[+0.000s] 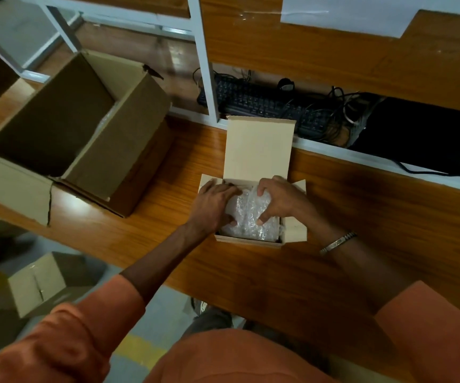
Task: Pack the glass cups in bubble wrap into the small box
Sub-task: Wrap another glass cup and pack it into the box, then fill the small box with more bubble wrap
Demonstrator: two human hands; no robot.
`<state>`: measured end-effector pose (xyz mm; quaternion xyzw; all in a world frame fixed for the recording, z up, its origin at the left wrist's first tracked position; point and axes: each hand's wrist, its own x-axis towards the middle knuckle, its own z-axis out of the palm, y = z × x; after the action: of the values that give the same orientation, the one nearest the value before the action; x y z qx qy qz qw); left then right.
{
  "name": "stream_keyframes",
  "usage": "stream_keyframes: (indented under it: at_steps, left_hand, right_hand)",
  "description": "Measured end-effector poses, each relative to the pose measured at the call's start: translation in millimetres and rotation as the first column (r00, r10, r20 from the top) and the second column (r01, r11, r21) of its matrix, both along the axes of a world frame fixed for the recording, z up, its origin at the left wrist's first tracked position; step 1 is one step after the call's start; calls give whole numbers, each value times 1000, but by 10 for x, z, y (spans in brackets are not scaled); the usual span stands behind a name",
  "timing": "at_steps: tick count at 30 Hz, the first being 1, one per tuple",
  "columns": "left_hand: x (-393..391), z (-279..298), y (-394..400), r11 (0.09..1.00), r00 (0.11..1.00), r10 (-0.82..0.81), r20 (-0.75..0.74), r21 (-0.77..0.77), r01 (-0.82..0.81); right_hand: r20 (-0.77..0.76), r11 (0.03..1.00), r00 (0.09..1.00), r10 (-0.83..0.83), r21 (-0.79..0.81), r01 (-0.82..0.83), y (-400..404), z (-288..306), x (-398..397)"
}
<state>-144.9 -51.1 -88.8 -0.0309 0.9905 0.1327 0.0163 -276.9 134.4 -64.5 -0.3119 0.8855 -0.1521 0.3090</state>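
Observation:
A small cardboard box (295, 230) stands on the wooden table with its lid flap (259, 150) raised at the back. Inside lies a bundle of clear bubble wrap (251, 217) that fills most of the box; the glass cups under the wrap cannot be made out. My left hand (212, 205) presses on the left side of the bundle, fingers curled over it. My right hand (281, 197) grips the wrap at its upper right, thumb and fingers pinching the plastic. A metal bracelet (338, 241) sits on my right wrist.
A large open cardboard box (129, 111) stands at the left of the table. Behind a white rail lie a black keyboard (259, 103) and tangled cables (342, 111). More cardboard boxes (38, 283) rest on the floor at lower left.

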Motion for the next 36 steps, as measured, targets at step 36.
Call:
stream_keyframes:
  at_steps: [36]
  left_hand:
    - [1141,1379,-3458,895,869,434,-237,7,-446]
  right_hand:
    - [-216,754,752,623,422,-504,-4434,1459,311]
